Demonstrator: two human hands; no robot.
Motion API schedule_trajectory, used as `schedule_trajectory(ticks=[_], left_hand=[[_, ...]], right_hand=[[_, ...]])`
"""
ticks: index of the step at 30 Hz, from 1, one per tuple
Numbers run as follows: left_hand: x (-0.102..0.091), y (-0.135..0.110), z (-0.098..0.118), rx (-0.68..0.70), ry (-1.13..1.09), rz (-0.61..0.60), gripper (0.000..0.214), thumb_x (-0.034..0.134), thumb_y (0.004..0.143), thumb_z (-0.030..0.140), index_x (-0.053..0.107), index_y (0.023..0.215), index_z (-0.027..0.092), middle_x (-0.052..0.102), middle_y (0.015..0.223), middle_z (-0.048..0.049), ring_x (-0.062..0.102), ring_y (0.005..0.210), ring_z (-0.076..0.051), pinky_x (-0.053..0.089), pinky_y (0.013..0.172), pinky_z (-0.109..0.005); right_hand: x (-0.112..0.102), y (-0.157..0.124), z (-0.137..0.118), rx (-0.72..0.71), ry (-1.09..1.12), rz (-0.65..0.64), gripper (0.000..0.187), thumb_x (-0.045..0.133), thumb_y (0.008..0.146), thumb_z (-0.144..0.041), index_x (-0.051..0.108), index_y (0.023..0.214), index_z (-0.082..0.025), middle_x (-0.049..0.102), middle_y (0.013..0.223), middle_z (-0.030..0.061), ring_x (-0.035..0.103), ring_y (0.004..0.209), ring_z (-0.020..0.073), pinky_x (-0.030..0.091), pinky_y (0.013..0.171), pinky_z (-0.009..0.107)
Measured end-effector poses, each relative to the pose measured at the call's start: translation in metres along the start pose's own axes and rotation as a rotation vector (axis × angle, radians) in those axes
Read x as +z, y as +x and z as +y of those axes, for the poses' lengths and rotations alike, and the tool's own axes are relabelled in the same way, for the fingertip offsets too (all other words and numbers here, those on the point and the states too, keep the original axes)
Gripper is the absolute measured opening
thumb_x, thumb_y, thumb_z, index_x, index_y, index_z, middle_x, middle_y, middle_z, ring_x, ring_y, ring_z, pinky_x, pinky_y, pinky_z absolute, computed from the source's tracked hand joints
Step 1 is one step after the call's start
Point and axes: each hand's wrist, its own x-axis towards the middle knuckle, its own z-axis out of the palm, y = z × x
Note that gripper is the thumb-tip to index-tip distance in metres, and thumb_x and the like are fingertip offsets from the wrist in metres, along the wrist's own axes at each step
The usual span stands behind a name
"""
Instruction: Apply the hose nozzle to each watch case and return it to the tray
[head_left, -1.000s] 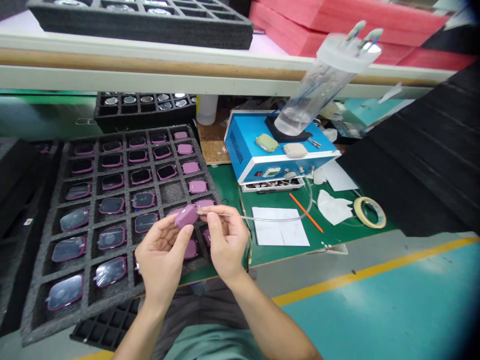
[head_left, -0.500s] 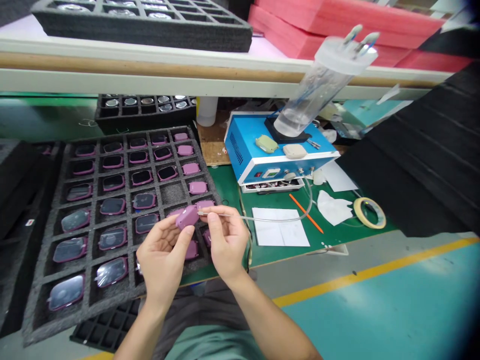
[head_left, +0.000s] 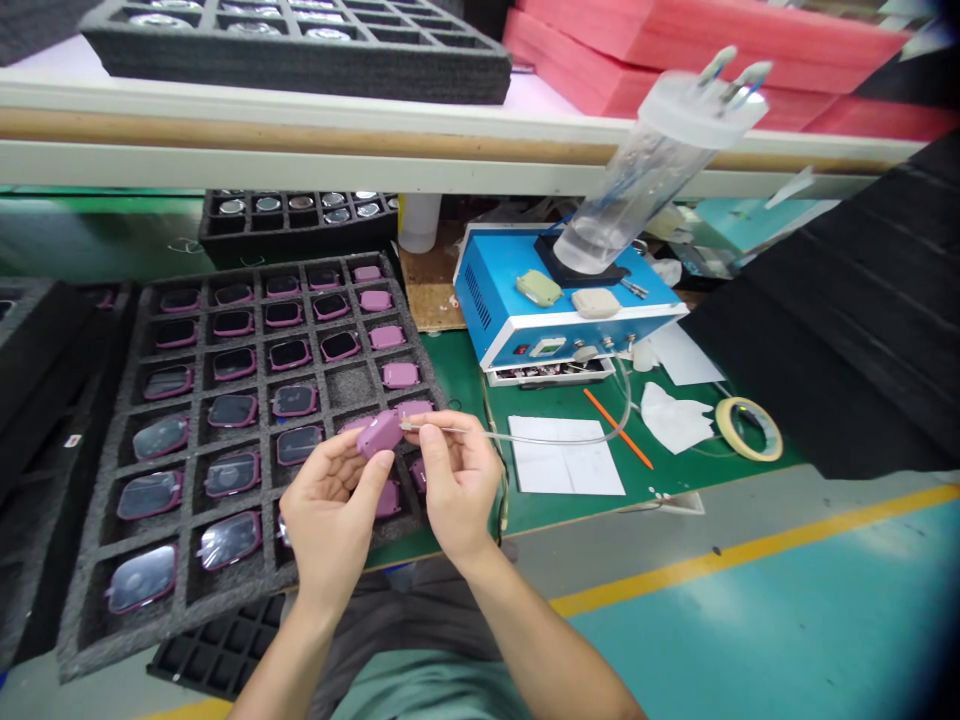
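My left hand (head_left: pixel 334 510) is closed around a purple watch case (head_left: pixel 380 432), its thumb along the near side. In my right hand (head_left: pixel 459 480) is the end of a clear thin tube (head_left: pixel 525 438), pinched between thumb and fingers. The tube's tip meets the right side of the watch case, or lies very close to it; I cannot tell which. From my fingers the tube curves right to the front of a blue box machine (head_left: pixel 480 270). Beneath and left of my hands lies a grey foam tray (head_left: pixel 349 385) with purple watch cases in its compartments.
A clear cylinder (head_left: pixel 630 190) stands tilted in view on the machine, beside a green case (head_left: pixel 538 287) and a beige case (head_left: pixel 597 303). White paper (head_left: pixel 566 455), an orange stick (head_left: pixel 619 430) and a tape roll (head_left: pixel 748 430) lie to the right. A shelf edge (head_left: pixel 450 165) crosses above.
The whole view has shifted slightly, so everything sits a little further right. Both hands keep the same hold on the watch case and the tube.
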Motion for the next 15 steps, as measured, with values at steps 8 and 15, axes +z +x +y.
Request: schedule_trajectory(ticks=[8, 15], left_hand=[[0.0003, 0.0004, 0.0001, 0.007, 0.002, 0.006, 0.035, 0.093, 0.074, 0.027, 0.077, 0.103, 0.015, 0.085, 0.098, -0.009, 0.083, 0.086, -0.019, 0.067, 0.083, -0.025], [-0.0009, 0.0, -0.0005, 0.001, 0.017, -0.007, 0.035, 0.093, 0.076, 0.03, 0.077, 0.104, 0.016, 0.085, 0.1, -0.0097, 0.083, 0.088, -0.021, 0.068, 0.084, -0.027]], right_hand=[[-0.0005, -0.0007, 0.0006, 0.014, 0.007, -0.003, 0.008, 0.067, 0.1, -0.028, 0.072, 0.101, -0.022, 0.082, 0.095, 0.0046, 0.081, 0.086, 0.0153, 0.068, 0.08, 0.026], [-0.0001, -0.0001, -0.0001, 0.019, -0.016, -0.002, 0.011, 0.067, 0.1, -0.032, 0.071, 0.1, -0.022, 0.082, 0.095, 0.0054, 0.081, 0.085, 0.0164, 0.068, 0.079, 0.028]])
